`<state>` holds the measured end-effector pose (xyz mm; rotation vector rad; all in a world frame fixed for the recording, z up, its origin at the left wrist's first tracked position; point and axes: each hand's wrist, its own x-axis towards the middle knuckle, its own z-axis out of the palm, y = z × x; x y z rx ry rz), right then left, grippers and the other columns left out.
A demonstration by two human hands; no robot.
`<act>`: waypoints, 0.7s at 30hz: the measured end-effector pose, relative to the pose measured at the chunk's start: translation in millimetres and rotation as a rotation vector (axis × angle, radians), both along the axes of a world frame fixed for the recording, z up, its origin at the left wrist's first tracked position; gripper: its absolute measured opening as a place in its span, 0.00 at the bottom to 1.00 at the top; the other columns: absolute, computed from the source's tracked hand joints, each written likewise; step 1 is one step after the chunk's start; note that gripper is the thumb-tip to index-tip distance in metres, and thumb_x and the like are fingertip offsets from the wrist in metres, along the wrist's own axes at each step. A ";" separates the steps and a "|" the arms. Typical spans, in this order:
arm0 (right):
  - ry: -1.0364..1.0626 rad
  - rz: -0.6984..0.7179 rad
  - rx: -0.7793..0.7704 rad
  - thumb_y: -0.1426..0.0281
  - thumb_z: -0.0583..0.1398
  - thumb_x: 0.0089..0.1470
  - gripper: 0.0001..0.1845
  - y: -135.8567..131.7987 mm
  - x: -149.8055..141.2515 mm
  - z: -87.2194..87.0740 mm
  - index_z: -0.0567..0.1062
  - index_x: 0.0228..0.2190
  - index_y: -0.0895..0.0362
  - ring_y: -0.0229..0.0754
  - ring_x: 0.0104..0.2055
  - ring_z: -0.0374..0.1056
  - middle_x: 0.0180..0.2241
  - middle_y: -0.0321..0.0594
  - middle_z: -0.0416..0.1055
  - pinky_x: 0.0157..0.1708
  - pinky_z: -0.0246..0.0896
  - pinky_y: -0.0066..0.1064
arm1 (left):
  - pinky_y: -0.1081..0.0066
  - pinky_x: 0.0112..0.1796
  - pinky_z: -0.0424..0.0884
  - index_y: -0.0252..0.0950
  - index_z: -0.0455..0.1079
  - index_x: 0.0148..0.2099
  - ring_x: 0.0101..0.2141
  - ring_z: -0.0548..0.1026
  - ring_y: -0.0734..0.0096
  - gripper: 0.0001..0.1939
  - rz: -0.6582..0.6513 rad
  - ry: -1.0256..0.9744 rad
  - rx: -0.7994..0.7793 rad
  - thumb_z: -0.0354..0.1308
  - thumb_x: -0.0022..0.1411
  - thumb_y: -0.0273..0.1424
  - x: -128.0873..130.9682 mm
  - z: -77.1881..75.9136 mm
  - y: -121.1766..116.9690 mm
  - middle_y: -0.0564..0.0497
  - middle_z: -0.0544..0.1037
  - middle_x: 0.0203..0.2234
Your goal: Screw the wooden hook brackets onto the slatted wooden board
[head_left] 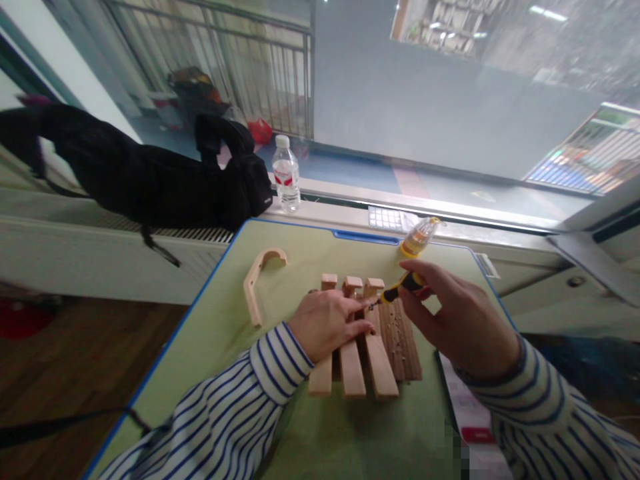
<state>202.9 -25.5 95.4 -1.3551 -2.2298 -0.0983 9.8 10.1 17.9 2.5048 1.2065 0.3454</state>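
My right hand point(450, 313) grips a small screwdriver point(407, 285) with a yellow and black handle, its shaft pointing left and down. The tip meets a small metal screw point(371, 307) at the rightmost wooden hook piece point(381, 373). Across the row of pieces lies my left hand point(325, 323), index finger reaching the screw and thumb bent onto the right piece, steadying it; its other fingers are mostly hidden. Two similar pieces, the middle one point(353, 377) and the left one point(321, 380), lie alongside. Under their right side is a brown grooved board point(403, 343) dotted with small bits, perhaps screws.
A separate curved wooden piece point(253, 287) lies at the table's left. A clear bottle with a yellow base point(419, 238) stands at the back edge. Beyond, a water bottle point(287, 177) and black bag point(175, 183) rest on the sill. A flat dark-edged item point(473, 413) lies under my right forearm.
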 end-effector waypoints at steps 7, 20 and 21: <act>0.001 0.004 0.001 0.71 0.55 0.53 0.15 2.0 -0.4 -1.8 0.68 0.43 0.63 0.36 0.27 0.69 0.29 0.41 0.73 0.23 0.64 0.26 | 0.63 0.36 0.70 0.50 0.70 0.51 0.37 0.76 0.60 0.21 -0.018 0.014 0.014 0.48 0.60 0.51 0.0 -2.3 2.0 0.49 0.78 0.37; -0.047 0.024 0.021 0.72 0.56 0.52 0.15 5.8 -3.4 -1.6 0.69 0.43 0.62 0.38 0.31 0.71 0.32 0.41 0.74 0.34 0.68 0.29 | 0.63 0.34 0.69 0.49 0.69 0.52 0.37 0.76 0.59 0.22 -0.033 0.053 0.078 0.47 0.61 0.50 0.9 -3.7 1.6 0.48 0.77 0.36; -0.051 0.025 0.018 0.72 0.56 0.52 0.15 6.0 -3.5 -1.6 0.69 0.44 0.62 0.38 0.31 0.71 0.32 0.41 0.74 0.34 0.67 0.29 | 0.63 0.34 0.69 0.49 0.69 0.52 0.37 0.76 0.59 0.22 -0.035 0.056 0.082 0.47 0.61 0.50 0.8 -3.5 1.6 0.48 0.77 0.36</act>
